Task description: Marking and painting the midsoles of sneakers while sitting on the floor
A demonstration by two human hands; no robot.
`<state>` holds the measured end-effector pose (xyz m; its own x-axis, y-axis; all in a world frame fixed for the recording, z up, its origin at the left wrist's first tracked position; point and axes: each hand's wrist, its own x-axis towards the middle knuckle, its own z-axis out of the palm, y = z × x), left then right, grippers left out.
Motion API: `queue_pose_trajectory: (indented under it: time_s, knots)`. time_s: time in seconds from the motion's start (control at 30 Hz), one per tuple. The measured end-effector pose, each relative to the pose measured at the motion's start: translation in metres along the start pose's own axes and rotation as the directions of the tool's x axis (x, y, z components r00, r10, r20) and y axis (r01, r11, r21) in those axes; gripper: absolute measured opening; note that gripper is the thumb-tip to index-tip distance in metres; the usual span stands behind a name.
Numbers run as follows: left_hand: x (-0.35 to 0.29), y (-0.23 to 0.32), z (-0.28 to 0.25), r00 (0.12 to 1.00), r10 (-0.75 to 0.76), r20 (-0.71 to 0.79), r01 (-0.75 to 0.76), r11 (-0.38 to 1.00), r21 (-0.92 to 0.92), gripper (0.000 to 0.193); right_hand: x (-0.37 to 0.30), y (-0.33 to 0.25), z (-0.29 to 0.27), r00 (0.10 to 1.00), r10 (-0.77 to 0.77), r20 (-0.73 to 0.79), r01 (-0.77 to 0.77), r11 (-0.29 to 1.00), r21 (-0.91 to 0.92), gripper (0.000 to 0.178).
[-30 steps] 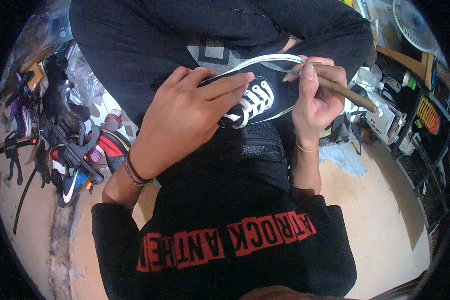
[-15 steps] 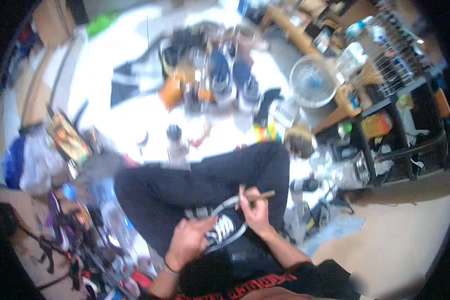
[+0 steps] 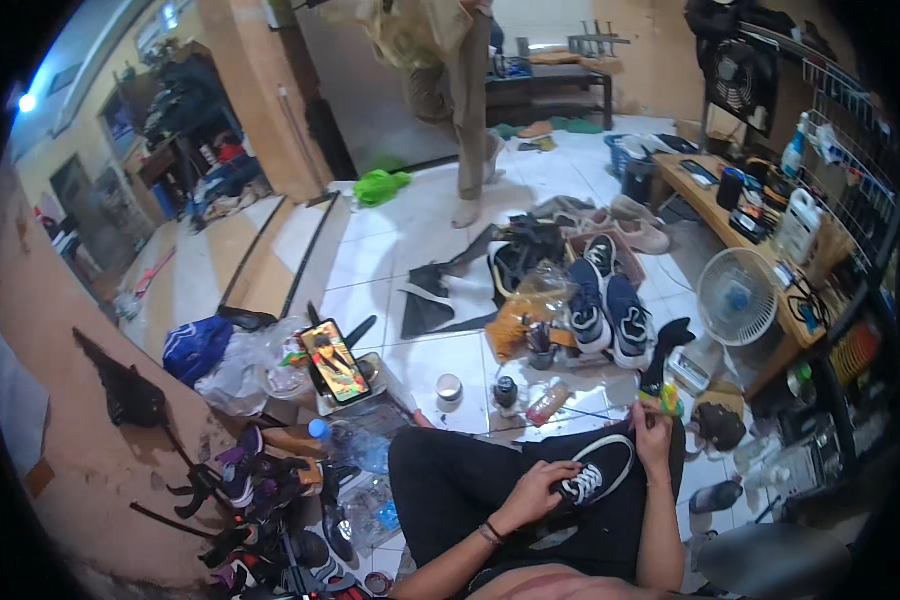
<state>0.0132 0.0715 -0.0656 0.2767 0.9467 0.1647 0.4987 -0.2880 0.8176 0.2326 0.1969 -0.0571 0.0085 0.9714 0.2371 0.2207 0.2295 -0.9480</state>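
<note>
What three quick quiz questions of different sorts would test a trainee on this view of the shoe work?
1. True or false: the left hand rests on the black sneaker lying on the lap.
2. Which does the right hand grip? A) a small yellow-green thing B) the phone C) the white fan
3. Fill in: on the tiles ahead, a pair of ____ sneakers stands side by side.

Key: 1 true; 2 A; 3 dark blue.
</note>
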Motion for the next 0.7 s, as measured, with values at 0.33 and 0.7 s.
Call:
queue_pose_trajectory:
  time_s: [0.33,0.7]
  knots:
    - [-0.007,0.002,-0.012,0.996,-0.014,0.09,0.023,0.995,-0.092,0.049,-0.002,-0.018,0.005,0.974,-0.161,0.159,0.187,0.969,-0.161,0.013]
    - [0.016,0.009,-0.129,0.993,0.027,-0.117,-0.077,0.889,-0.451,0.059,0.028,-0.001,0.012,0.921,-0.171,0.351,0.31,0.866,-0.393,0.018]
